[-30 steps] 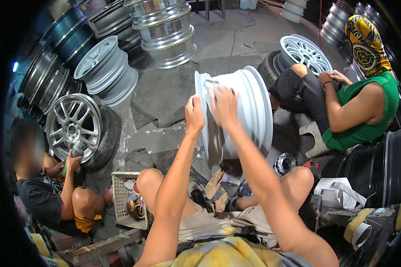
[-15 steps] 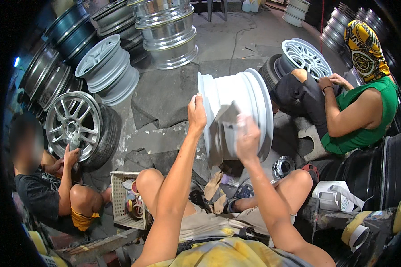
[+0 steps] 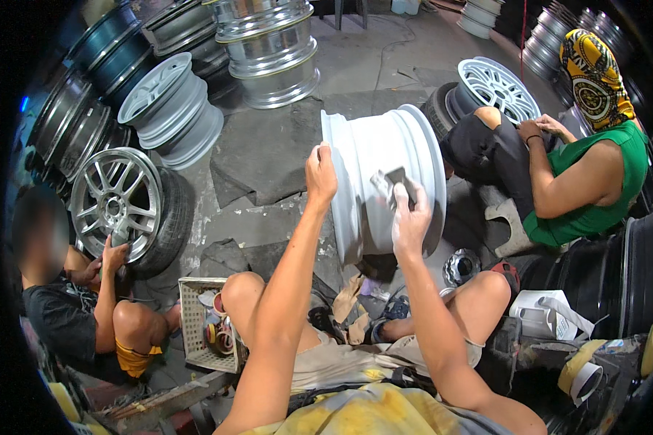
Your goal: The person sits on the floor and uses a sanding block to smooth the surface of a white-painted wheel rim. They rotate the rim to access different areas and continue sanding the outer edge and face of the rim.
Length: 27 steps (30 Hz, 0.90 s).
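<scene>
A light-grey wheel rim [image 3: 374, 167] stands on its edge in front of me, its barrel turned toward me. My left hand [image 3: 321, 174] is closed round the rim's left lip. In the fingers of my right hand [image 3: 412, 217], dusted with pale powder, is a folded piece of grey sandpaper [image 3: 395, 176]. The sandpaper is over the right part of the barrel; I cannot tell whether it touches.
Left, a person [image 3: 65, 319] handles a spoked wheel [image 3: 116, 206] leaning on a tyre. Right, a person in a green top [image 3: 595, 181] sits by another grey rim [image 3: 497, 90]. A cream basket [image 3: 192, 330] stands beside my left knee. Stacked rims [image 3: 276, 58] stand behind.
My right hand has turned and opened its grip somewhat, lifting the sandpaper slightly up and right. My left hand stays on the rim's lip.
</scene>
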Tool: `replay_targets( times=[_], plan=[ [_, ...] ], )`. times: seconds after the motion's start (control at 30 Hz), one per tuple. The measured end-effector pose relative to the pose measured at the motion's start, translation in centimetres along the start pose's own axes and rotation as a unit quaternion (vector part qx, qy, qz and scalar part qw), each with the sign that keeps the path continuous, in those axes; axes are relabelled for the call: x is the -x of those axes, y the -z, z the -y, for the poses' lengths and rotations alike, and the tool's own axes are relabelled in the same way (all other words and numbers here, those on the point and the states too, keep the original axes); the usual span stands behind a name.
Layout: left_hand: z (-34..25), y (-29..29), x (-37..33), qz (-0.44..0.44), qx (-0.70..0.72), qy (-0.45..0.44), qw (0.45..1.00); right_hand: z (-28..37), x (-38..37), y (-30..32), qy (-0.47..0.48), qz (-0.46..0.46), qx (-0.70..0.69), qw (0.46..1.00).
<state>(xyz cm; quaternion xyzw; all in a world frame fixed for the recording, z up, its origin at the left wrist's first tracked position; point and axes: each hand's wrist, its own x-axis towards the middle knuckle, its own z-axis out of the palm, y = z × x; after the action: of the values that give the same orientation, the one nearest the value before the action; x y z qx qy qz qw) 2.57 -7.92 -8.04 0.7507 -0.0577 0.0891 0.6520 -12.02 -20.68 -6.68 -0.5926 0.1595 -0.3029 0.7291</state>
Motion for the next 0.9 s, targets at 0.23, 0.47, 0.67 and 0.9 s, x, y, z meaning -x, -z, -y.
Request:
replay_targets(
  times=[0.23, 0.47, 0.67, 0.9],
  plan=[
    [-1.4, 0.0, -1.5, 0.017, -0.190, -0.005, 0.982, 0.3, 4.6, 1.6, -0.156, 0.057, -0.140, 0.976],
    [-1.3, 2.9, 3.8, 0.167, -0.169, -0.028, 0.971, -0.4, 3.9, 4.1, -0.216, 0.091, -0.183, 0.955],
    [-2.2, 4.4, 3.3, 0.217, -0.203, 0.004, 0.955, 1.0, 4.2, 4.0, -0.267, 0.125, -0.202, 0.934],
    [-3.8, 1.6, -5.7, 0.102, -0.328, 0.049, 0.938, -2.6, 5.5, 4.9, -0.189, 0.329, 0.048, 0.924]
  ],
)
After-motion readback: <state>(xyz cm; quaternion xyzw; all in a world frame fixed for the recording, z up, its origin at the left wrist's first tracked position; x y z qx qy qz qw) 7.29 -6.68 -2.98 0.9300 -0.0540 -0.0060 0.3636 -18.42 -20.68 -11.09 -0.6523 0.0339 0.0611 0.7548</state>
